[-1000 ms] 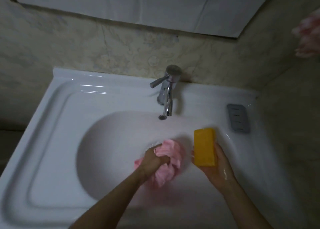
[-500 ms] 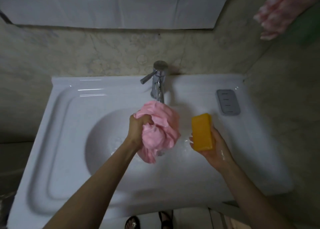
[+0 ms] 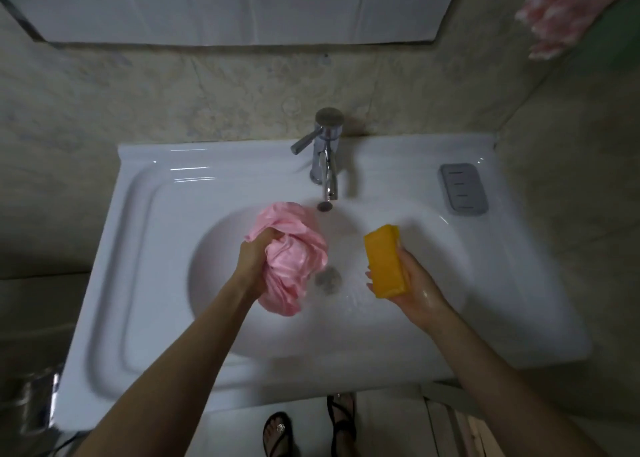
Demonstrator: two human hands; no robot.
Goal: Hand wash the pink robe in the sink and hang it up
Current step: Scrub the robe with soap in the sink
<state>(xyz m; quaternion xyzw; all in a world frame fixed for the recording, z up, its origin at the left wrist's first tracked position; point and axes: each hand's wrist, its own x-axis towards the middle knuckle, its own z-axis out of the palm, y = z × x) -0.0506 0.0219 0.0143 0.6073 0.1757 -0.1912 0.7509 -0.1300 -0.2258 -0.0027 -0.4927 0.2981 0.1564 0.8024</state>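
Observation:
The pink robe [image 3: 294, 259] is bunched into a wet ball above the basin of the white sink [image 3: 145, 249]. My left hand [image 3: 254, 259] grips the bundle from its left side, left of the drain [image 3: 328, 278]. My right hand [image 3: 410, 280] holds a yellow bar of soap [image 3: 384, 259] upright over the right part of the basin, apart from the robe. The chrome tap [image 3: 325, 155] stands behind them, its spout just right of the robe's top.
A grey soap dish [image 3: 463, 188] sits on the sink's back right corner. A pink and white cloth [image 3: 561, 13] hangs at the top right by the wall. A mirror [image 3: 235, 3] is above. My sandalled feet [image 3: 311, 429] show below the sink's front edge.
My left hand lifted the robe out of the basin and up toward the tap, then brought it down and left a little. The soap stayed in my right hand.

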